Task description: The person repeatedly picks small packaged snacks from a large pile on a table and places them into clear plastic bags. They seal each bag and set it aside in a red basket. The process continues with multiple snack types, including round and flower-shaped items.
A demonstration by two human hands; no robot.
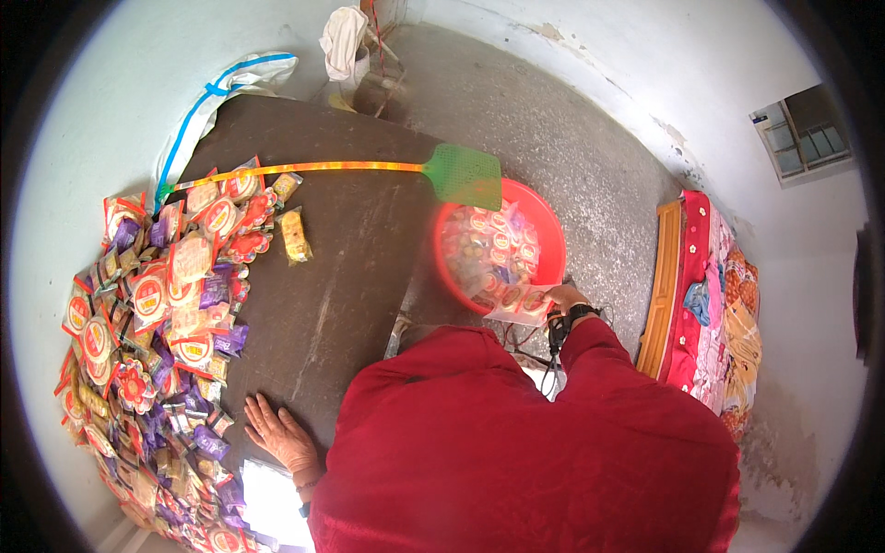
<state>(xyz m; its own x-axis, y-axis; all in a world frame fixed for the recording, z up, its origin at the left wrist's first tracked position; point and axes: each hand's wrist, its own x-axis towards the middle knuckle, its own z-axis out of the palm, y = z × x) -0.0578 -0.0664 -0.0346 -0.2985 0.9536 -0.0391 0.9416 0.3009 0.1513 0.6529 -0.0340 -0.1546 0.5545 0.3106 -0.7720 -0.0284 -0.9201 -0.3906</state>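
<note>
My left hand (282,434) lies palm down on the dark table (339,276), fingers apart, holding nothing. Beside it is a large heap of wrapped snacks (148,345), some in purple wrappers and some in clear packs with red rings. Near my left wrist lies a stack of clear plastic bags (266,498), bright with glare. On the other side, my right hand (568,297) grips the end of a clear filled bag (522,303) at the near rim of a red plastic basin (553,242). Similar filled bags (499,238) lie inside the basin.
A green fly swatter (463,173) lies across the table, its head reaching over the basin. One yellow-wrapped snack (295,236) sits apart from the heap. A bed (698,304) with bedding stands at the right. A white cloth (343,41) hangs at the back.
</note>
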